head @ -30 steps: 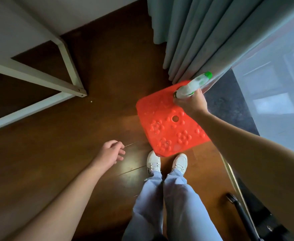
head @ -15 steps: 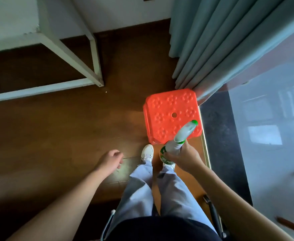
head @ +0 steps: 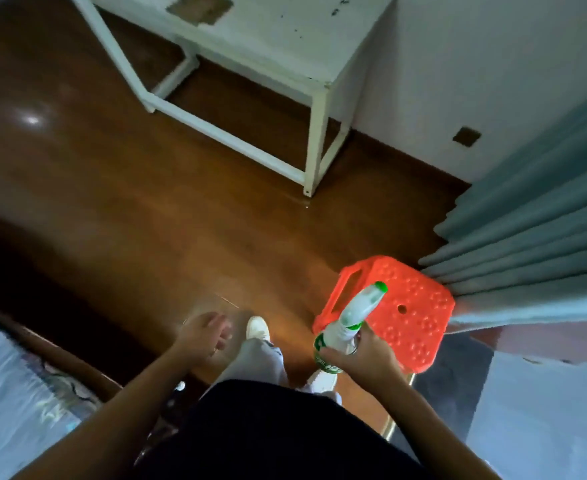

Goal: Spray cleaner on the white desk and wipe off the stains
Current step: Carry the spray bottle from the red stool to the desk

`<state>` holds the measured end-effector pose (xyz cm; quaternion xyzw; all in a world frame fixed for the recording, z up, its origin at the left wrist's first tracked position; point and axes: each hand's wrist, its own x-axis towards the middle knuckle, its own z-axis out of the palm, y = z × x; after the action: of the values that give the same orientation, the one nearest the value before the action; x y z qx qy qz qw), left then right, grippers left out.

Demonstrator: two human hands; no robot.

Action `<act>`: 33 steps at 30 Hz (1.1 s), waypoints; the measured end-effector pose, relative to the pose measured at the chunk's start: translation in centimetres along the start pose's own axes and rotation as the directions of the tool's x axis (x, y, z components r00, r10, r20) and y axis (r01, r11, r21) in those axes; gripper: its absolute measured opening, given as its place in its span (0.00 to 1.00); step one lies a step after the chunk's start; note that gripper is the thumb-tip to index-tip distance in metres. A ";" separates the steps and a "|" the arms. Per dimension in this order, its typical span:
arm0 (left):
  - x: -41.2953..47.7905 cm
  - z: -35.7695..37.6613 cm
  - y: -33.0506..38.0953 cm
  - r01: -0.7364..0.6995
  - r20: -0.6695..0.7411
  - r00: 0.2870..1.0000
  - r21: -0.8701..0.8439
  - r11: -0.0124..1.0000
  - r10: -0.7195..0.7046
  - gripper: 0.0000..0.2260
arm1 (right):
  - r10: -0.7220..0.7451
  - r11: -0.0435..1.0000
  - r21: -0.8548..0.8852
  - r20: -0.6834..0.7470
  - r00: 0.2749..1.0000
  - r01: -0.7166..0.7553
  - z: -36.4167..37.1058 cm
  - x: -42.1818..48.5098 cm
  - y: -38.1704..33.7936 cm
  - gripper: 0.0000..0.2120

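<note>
Right hand [head: 365,358] is wrapped round the body of a white plastic spray bottle w/ green cap and green label [head: 349,323], grip closed on it, fingers curled over the lower part. Bottle tilts up and away from the person, green tip over the near-left part of an orange-red plastic stool w/ embossed flower pattern and centre hole [head: 413,317]. Stool stands on the brown wood floor [head: 167,216], its far-right corner touching the hem of a grey-blue pleated curtain [head: 534,258].

Left hand [head: 203,332] hangs free over the floor, empty, fingers loosely spread & a bit blurred.

White worktop w/ white metal frame legs [head: 285,39] sits well apart from the bottle, at top centre against the pale wall [head: 475,64]. Dark specks dot its top toward the right; a brownish patch shows near the far edge.

Below: black top, light trousers, white sneakers [head: 258,328] on the floor between the two hands, just left of the stool. Patterned pale fabric [head: 11,403] at lower left, can't tell what it is.
</note>
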<state>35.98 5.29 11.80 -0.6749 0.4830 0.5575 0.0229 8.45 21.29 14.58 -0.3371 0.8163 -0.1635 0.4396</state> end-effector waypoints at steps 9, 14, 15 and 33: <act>1.9 -8.3 -7.0 0.106 -0.142 0.981 -0.181 0.978 -0.132 0.14 | -0.107 0.980 -0.163 0.059 0.992 0.116 3.5 6.4 -10.5 0.27; 5.0 -11.7 -5.1 0.095 -0.177 0.975 -0.213 0.972 -0.134 0.11 | -0.113 0.989 -0.096 0.010 0.993 0.114 5.1 10.6 -16.2 0.32; 5.7 -12.4 -4.4 0.094 -0.170 0.977 -0.191 0.977 -0.127 0.11 | -0.111 0.990 -0.083 0.005 0.994 0.111 5.1 11.3 -17.2 0.32; 17.4 -22.5 5.6 0.326 -0.199 0.889 -0.360 0.874 -0.413 0.12 | -0.241 0.933 -0.163 0.377 0.894 0.320 2.6 35.4 -38.5 0.30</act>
<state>47.02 -21.41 9.65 -0.8195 0.2464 0.5156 -0.0445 12.60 -30.88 13.26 -0.5222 0.6800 -0.0712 0.5097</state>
